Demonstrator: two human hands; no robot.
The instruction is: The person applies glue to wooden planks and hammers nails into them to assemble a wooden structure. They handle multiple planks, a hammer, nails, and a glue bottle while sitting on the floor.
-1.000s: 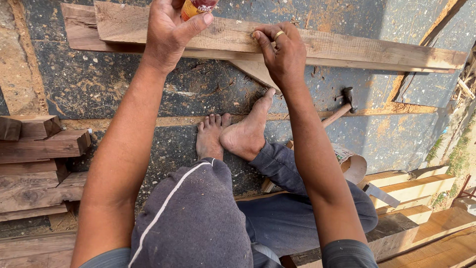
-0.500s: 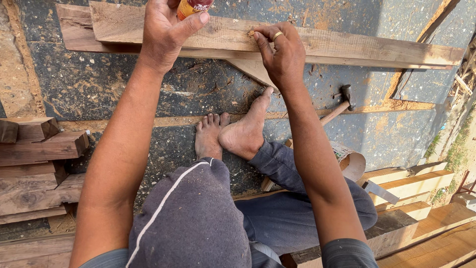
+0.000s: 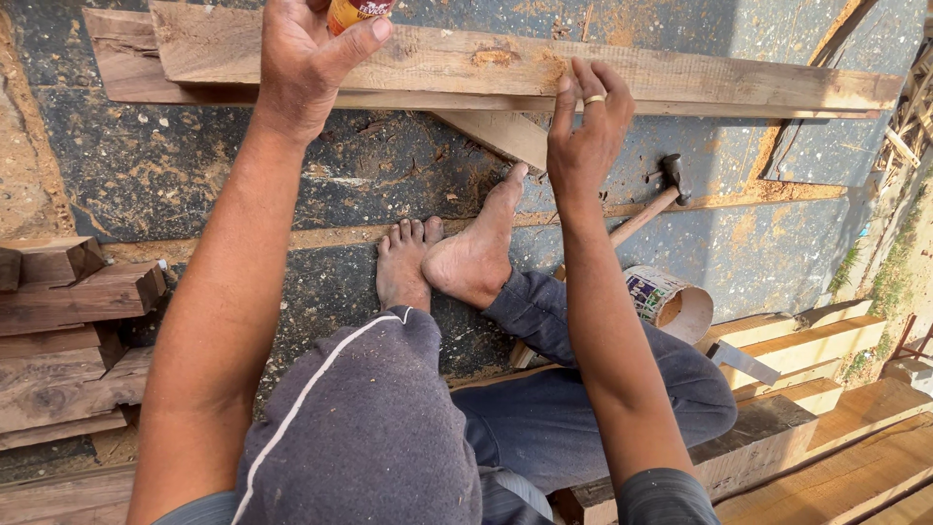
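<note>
Plank [image 3: 603, 73] across floor beyond feet. Left hand [image 3: 301, 58] grips small orange bottle [image 3: 358, 12], probably glue, over plank. Right hand [image 3: 583, 126] half spread, fingertips pressing plank edge. Risk: plank slipping off wedge [image 3: 501, 131] under pressure.

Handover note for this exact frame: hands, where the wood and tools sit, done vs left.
Left hand: gripping a small orange bottle over the long plank.
Right hand: empty, fingertips on the plank's near edge, ring on one finger.
Plank lies across a second board, both on the dark floor. Hammer and an open can lie right of the feet.
Done: planks stacked.
Left: cannot tell if anything has left the bottle.
</note>
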